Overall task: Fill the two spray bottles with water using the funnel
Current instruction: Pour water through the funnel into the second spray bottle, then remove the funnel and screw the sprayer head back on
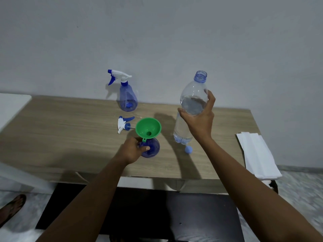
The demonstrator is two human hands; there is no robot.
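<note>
Left hand (133,149) wraps the open spray bottle (151,148) at the near counter (70,137) edge, green funnel (148,127) seated in its neck; thin light plastic, probably tippy, so bracing low makes sense. Right hand (199,117) grips the uncapped water bottle (191,105) mid-body, upright; soft walls likely flex and it looks heavy with water, hold firm without squeezing. Loose trigger head (124,125) lies behind the funnel. Second spray bottle (128,96) stands capped by the wall.
</note>
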